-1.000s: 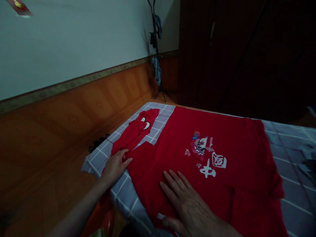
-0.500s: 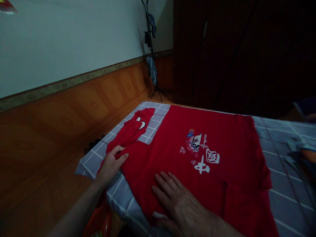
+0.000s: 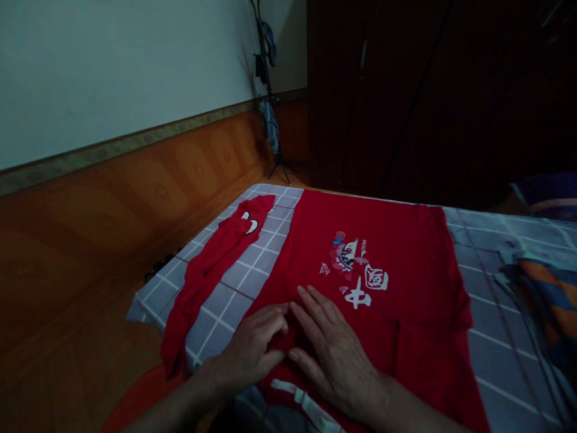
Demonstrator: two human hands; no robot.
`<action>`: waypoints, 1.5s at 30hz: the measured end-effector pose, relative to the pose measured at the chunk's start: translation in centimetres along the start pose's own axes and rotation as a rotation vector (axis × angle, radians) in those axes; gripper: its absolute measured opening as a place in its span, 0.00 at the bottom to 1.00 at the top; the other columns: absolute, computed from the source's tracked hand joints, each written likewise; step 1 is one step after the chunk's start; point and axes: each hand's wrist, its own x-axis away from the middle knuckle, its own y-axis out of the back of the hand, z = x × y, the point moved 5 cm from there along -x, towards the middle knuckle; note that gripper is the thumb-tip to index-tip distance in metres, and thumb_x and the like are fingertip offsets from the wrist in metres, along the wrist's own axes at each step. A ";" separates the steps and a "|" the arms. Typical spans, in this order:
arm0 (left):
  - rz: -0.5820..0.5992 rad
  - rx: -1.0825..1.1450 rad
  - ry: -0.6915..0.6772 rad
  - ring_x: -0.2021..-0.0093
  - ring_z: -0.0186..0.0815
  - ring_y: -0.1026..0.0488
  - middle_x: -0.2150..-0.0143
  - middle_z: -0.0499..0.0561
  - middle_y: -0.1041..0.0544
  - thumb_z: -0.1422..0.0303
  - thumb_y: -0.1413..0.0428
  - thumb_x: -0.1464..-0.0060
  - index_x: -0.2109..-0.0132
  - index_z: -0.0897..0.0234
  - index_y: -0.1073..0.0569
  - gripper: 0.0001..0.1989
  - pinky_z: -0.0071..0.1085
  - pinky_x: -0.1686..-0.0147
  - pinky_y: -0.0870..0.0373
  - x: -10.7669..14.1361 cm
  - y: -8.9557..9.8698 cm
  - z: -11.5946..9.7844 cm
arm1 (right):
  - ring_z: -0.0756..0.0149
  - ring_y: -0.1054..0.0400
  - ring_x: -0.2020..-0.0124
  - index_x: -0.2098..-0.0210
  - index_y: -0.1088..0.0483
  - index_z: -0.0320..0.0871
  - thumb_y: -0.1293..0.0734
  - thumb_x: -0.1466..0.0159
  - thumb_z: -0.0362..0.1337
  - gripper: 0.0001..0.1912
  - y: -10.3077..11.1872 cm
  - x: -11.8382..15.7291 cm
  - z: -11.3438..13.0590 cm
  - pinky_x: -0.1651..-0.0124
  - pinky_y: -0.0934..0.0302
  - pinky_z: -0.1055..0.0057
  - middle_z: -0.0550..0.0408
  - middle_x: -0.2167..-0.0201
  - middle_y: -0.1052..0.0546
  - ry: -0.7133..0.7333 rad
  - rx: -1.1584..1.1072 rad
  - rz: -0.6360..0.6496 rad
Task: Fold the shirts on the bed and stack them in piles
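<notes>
Since a moment before, the left hand (image 3: 252, 349) had left the red sleeve (image 3: 211, 270) and slid over beside the right hand (image 3: 333, 349). Both now rested near the bottom edge of the big red T-shirt (image 3: 396, 276), which lay spread on the bed's grey checked sheet (image 3: 234, 288). That made it look like the sleeve was done and the bottom part came next. The right hand lay flat and open, holding nothing. The left hand's fingers curled on the cloth, maybe pinching it; I could not tell.
</notes>
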 end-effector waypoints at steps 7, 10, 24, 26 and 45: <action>-0.323 0.176 0.128 0.51 0.36 0.28 0.51 0.54 0.25 0.73 0.49 0.44 0.66 0.61 0.35 0.03 0.32 0.53 0.32 0.3 -0.1 -0.5 | 0.49 0.63 0.33 0.38 0.47 0.33 0.39 0.35 0.39 0.29 0.3 0.0 0.0 0.41 0.43 0.48 0.38 0.35 0.47 0.012 0.024 -0.059; -0.375 0.279 0.186 0.51 0.35 0.28 0.51 0.53 0.25 0.71 0.49 0.44 0.67 0.61 0.35 0.04 0.31 0.51 0.33 -0.1 -0.4 -0.5 | 0.50 0.65 0.32 0.37 0.50 0.31 0.39 0.35 0.38 0.31 0.4 0.0 0.0 0.40 0.45 0.49 0.37 0.34 0.49 -0.008 0.002 -0.075; 0.085 -0.246 -0.094 0.37 0.39 0.42 0.38 0.55 0.35 0.66 0.54 0.37 0.42 0.63 0.34 0.18 0.40 0.38 0.45 -4.5 2.1 0.3 | 0.48 0.68 0.32 0.34 0.53 0.29 0.42 0.36 0.56 0.43 -1.6 0.5 -0.1 0.32 0.68 0.51 0.34 0.34 0.52 -0.051 -0.217 0.463; 0.191 -0.364 -0.164 0.33 0.41 0.52 0.33 0.53 0.44 0.65 0.53 0.37 0.36 0.60 0.43 0.24 0.45 0.36 0.53 -5.4 0.9 1.9 | 0.48 0.66 0.33 0.36 0.48 0.28 0.43 0.35 0.55 0.41 -1.4 0.5 0.1 0.32 0.67 0.53 0.33 0.35 0.48 -0.046 -0.216 0.465; -0.035 -0.471 0.201 0.63 0.40 0.30 0.67 0.50 0.28 0.62 0.46 0.46 0.69 0.61 0.33 0.09 0.35 0.62 0.36 -3.9 3.7 5.3 | 0.56 0.52 0.35 0.45 0.35 0.37 0.46 0.31 0.39 0.20 -1.6 0.8 0.7 0.34 0.55 0.59 0.42 0.37 0.41 0.095 -0.129 0.391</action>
